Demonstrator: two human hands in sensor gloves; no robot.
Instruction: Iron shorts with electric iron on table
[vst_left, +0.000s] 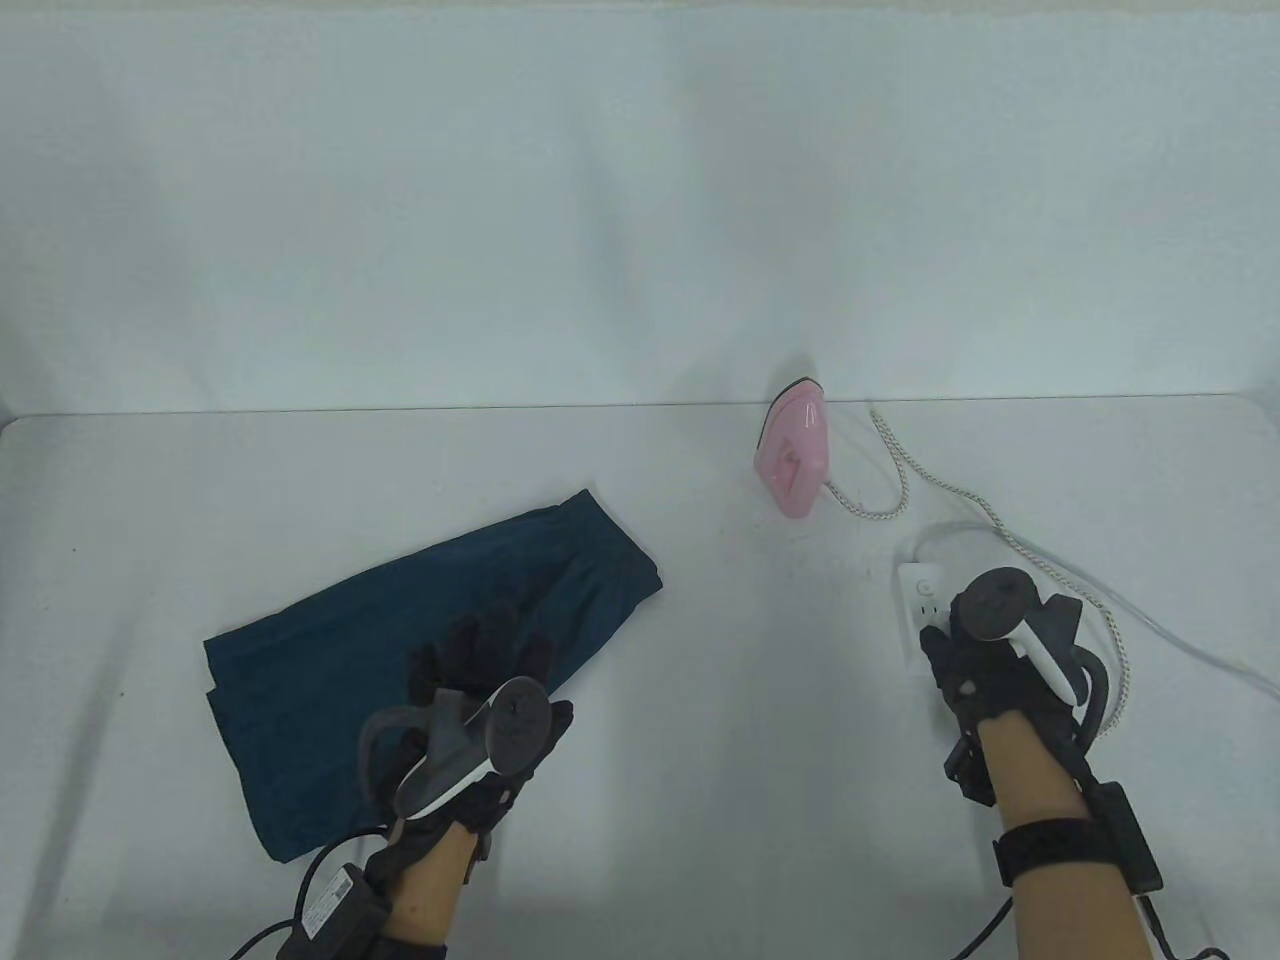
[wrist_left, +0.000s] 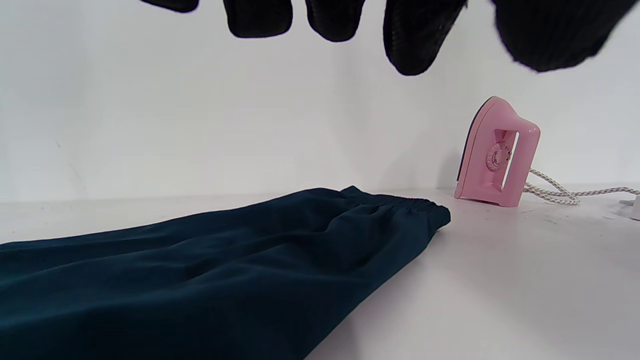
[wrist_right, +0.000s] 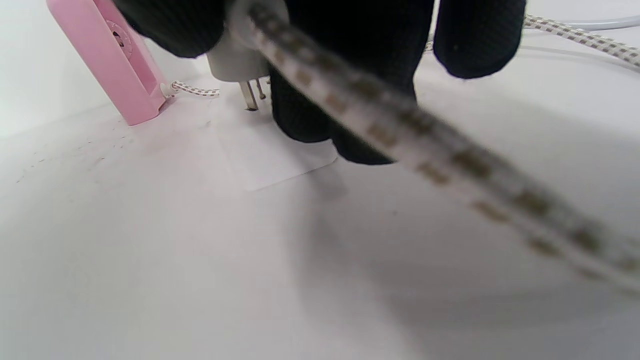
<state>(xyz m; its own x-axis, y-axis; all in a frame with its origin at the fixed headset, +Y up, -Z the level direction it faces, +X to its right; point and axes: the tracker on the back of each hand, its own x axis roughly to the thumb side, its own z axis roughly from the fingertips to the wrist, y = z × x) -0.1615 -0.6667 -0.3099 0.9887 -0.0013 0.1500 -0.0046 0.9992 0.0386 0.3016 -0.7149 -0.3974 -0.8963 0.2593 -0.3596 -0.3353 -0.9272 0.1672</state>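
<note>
Dark teal shorts (vst_left: 400, 650) lie flat on the white table (vst_left: 700, 800) at the left; they also show in the left wrist view (wrist_left: 200, 270). My left hand (vst_left: 480, 655) hovers over their right part with fingers spread, and its fingertips (wrist_left: 415, 45) hang free above the cloth. A pink iron (vst_left: 792, 455) stands upright on its heel at the back, also seen in the left wrist view (wrist_left: 497, 155) and the right wrist view (wrist_right: 115, 60). My right hand (vst_left: 945, 650) pinches the iron's white plug (wrist_right: 235, 62), prongs down just above the white power strip (vst_left: 918, 590).
The iron's braided cord (vst_left: 905, 480) loops from the iron across the right of the table to my right hand, and crosses the right wrist view (wrist_right: 400, 130). The power strip's own white cable (vst_left: 1180, 640) runs off to the right edge. A white wall stands behind the table.
</note>
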